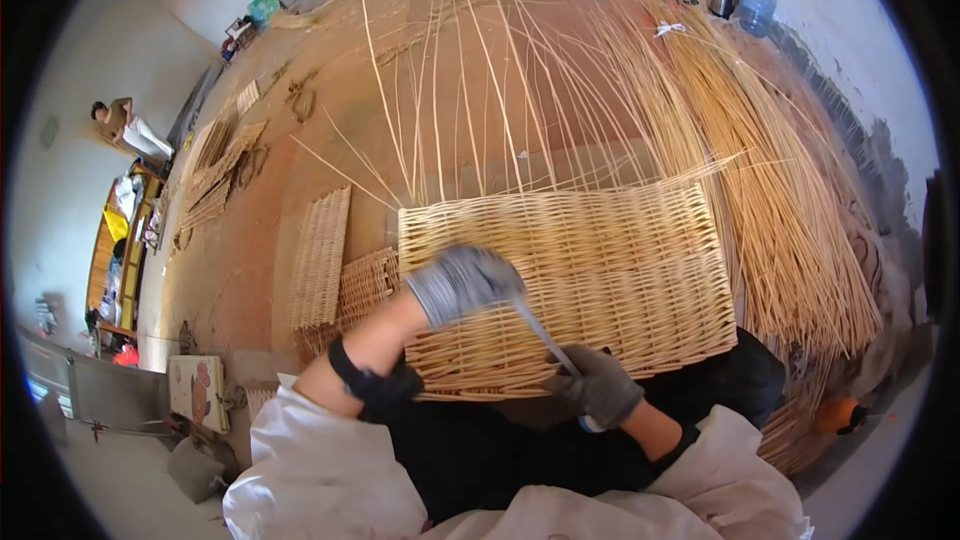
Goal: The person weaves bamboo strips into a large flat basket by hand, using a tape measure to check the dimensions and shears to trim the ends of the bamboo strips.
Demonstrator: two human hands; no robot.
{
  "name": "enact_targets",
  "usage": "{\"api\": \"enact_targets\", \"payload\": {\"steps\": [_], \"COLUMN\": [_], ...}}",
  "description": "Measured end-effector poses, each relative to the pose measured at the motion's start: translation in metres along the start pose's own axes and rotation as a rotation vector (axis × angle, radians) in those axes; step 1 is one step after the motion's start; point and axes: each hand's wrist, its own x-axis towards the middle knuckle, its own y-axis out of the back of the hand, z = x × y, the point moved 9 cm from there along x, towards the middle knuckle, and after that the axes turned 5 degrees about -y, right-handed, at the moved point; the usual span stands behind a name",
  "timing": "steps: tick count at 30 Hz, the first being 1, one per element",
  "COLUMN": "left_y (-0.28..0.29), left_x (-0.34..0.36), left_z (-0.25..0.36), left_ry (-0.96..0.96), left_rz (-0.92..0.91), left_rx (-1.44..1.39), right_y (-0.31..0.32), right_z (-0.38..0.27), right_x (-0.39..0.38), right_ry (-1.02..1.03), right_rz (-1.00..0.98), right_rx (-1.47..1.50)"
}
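Note:
A woven wicker panel (600, 240) lies across my lap, with long uncut rods (480, 140) fanning out from its far edge. My left hand (465, 280), in a grey glove, is over the panel's left-middle, fingers closed at the upper end of a thin metal strip (540, 330) that looks like a measuring tape. My right hand (600, 390), also gloved, grips the strip's lower end at the panel's near edge; a small blue piece shows below it, mostly hidden.
Loose rods (770, 220) lie in a long heap on my right. Smaller woven panels (320, 250) lie to the left. A person (130, 130) is by the left wall near a cluttered wooden bench (110, 270). A water jug (757, 10) and kettle (722, 2) stand at back right.

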Motion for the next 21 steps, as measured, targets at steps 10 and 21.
{"api": "enact_targets", "payload": {"steps": [10, 21], "left_y": [0.037, 0.035], "left_x": [0.085, 0.099], "left_z": [-0.193, -0.204], "left_ry": [0.663, 0.851], "left_rz": [-0.231, -0.158], "left_rx": [0.768, 0.893], "right_y": [0.004, -0.008], "right_z": [0.110, 0.125], "right_x": [-0.033, -0.032], "right_ry": [-0.221, -0.295], "right_rz": [0.144, 0.067], "right_rx": [0.701, 0.769]}}
